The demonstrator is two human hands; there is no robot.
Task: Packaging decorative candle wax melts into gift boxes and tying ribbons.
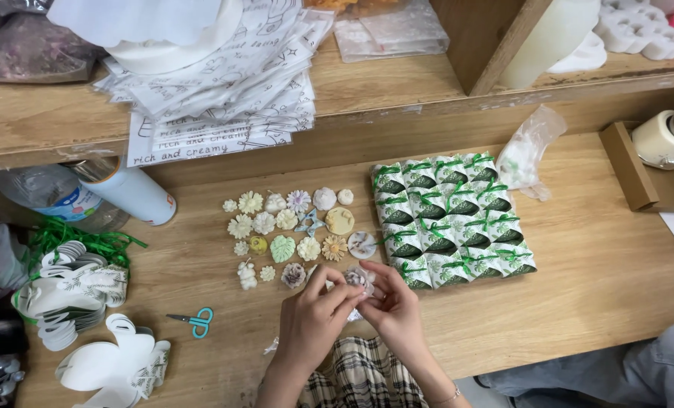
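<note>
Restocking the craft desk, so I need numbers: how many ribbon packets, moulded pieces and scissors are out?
Green-ribbon packets: 20
Loose moulded pieces on the table: about 20
Held piece, pinched between left hand and right hand: 1
Blue scissors: 1
Total: about 42

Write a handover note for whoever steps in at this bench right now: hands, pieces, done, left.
Left hand and right hand: both pinch one small shell-like moulded piece in clear plastic wrap at the table's near edge.
Loose pale flower- and leaf-shaped moulded pieces lie in rows just beyond the hands.
Done: green-and-white ribbon-tied packets packed in a block to the right.
Left: the loose pieces remain unwrapped.
Small blue scissors lie to the left.
</note>
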